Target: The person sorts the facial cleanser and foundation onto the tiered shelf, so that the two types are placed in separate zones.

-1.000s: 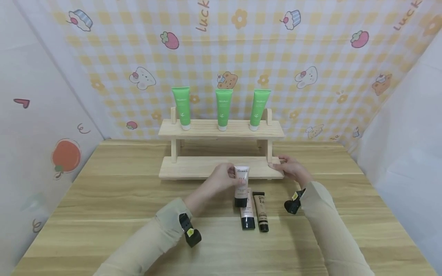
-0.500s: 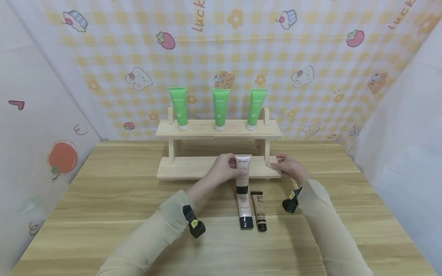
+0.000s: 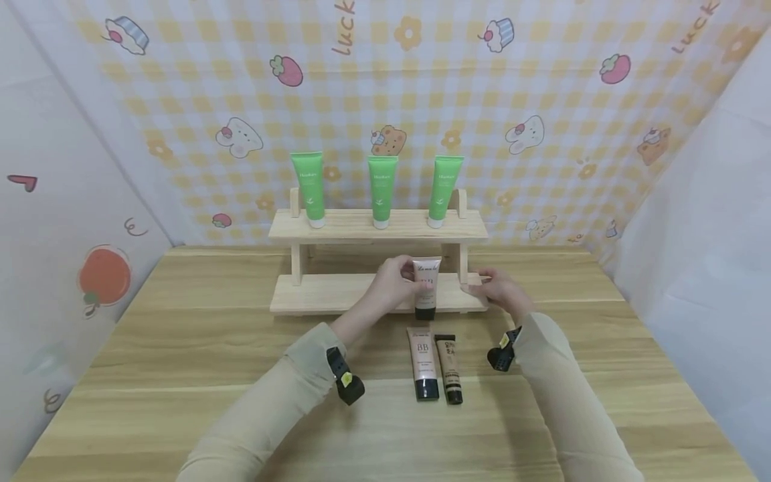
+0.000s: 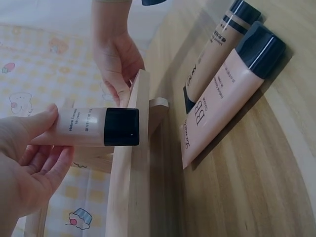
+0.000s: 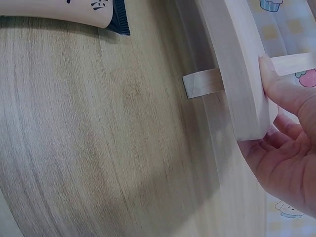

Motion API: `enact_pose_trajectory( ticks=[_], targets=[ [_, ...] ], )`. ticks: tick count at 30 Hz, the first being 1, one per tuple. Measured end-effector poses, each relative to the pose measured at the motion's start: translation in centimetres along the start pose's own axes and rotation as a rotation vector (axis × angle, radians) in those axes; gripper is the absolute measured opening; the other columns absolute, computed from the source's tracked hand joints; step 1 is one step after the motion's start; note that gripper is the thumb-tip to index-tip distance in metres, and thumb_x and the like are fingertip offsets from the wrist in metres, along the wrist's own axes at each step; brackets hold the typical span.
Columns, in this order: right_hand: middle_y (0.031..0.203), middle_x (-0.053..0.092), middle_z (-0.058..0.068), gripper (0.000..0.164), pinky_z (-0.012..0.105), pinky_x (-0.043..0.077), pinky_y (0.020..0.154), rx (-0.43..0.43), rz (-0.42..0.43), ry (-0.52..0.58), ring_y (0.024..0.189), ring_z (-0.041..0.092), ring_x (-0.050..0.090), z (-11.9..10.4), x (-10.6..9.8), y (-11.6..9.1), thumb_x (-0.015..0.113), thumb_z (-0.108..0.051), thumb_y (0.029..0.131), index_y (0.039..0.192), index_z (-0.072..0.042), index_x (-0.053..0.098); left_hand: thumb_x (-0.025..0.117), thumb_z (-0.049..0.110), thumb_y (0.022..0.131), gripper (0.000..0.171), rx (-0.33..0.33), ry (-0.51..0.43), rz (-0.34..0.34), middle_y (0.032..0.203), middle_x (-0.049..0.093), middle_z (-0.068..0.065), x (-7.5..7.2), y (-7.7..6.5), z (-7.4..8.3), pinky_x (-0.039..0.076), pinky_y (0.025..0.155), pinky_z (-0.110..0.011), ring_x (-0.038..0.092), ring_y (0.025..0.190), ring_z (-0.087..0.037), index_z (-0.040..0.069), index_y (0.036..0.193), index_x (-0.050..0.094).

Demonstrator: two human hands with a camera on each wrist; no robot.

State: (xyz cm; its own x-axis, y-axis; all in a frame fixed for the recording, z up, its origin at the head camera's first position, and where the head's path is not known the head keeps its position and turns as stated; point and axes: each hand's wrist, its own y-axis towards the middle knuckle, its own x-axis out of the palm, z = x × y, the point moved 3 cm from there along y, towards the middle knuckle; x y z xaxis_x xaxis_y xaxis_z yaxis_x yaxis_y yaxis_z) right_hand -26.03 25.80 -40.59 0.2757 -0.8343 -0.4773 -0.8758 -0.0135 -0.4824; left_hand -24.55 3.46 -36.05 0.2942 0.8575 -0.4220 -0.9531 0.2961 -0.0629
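My left hand [image 3: 394,284] pinches a pale pink BB cream tube [image 4: 89,127] between thumb and fingers, its black cap pointing down. The tube is upright at the front edge of the lower board [image 3: 325,292] of a two-tier wooden rack. With thumb on top and fingers below, my right hand [image 5: 289,143] grips the right end of that board. On the table in front of the rack lie a second pink BB cream tube [image 3: 423,361] and a slimmer tan tube [image 3: 449,368] with a black cap, side by side.
Three green tubes [image 3: 308,189] stand spaced along the rack's upper board [image 3: 349,227], white caps down. Behind the rack hangs a yellow checked cloth [image 3: 337,100]. White cloth walls flank the wooden table [image 3: 199,355] on both sides.
The held BB cream tube has gone up and away from the tubes on the table, to the lower board's front edge. My right hand has kept its grip on the board.
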Motion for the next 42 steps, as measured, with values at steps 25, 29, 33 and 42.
enact_pose_trajectory(
  ticks=[25,29,33,42],
  targets=[
    [0.134,0.038,0.023,0.072,0.039,0.040,0.104,0.053,0.015,0.007,0.109,0.024,0.048,-0.6,0.0,-0.1,0.063,-0.027,0.086,0.143,-0.007,0.025,0.073,0.018,0.076,0.045,0.110,-0.019,0.040,0.110,0.060,-0.008,1.0,2.5,1.1,0.050,0.090,-0.028,0.058,0.102,-0.019,0.005,0.115,0.054],
    [0.135,0.039,0.024,0.071,0.038,0.043,0.101,0.058,0.027,0.018,0.107,0.023,0.049,-0.6,0.1,0.0,0.064,-0.027,0.085,0.142,-0.005,0.026,0.073,0.017,0.076,0.045,0.115,-0.036,0.040,0.110,0.060,-0.008,1.2,2.9,1.0,0.050,0.090,-0.026,0.058,0.102,-0.019,0.005,0.114,0.055],
    [0.135,0.039,0.027,0.071,0.037,0.044,0.100,0.060,0.044,0.031,0.108,0.027,0.050,-0.6,0.1,0.2,0.064,-0.025,0.086,0.141,-0.001,0.027,0.073,0.016,0.075,0.041,0.128,-0.055,0.049,0.109,0.060,-0.008,1.3,3.2,1.0,0.051,0.089,-0.025,0.059,0.102,-0.019,0.005,0.111,0.056],
    [0.137,0.036,0.027,0.073,0.040,0.040,0.104,0.060,0.038,0.024,0.118,0.031,0.046,-0.5,0.0,0.1,0.064,-0.027,0.085,0.141,-0.002,0.026,0.071,0.016,0.078,0.037,0.149,-0.027,0.049,0.109,0.060,-0.008,1.8,3.9,1.1,0.051,0.087,-0.024,0.059,0.101,-0.019,0.005,0.109,0.056]
  ],
)
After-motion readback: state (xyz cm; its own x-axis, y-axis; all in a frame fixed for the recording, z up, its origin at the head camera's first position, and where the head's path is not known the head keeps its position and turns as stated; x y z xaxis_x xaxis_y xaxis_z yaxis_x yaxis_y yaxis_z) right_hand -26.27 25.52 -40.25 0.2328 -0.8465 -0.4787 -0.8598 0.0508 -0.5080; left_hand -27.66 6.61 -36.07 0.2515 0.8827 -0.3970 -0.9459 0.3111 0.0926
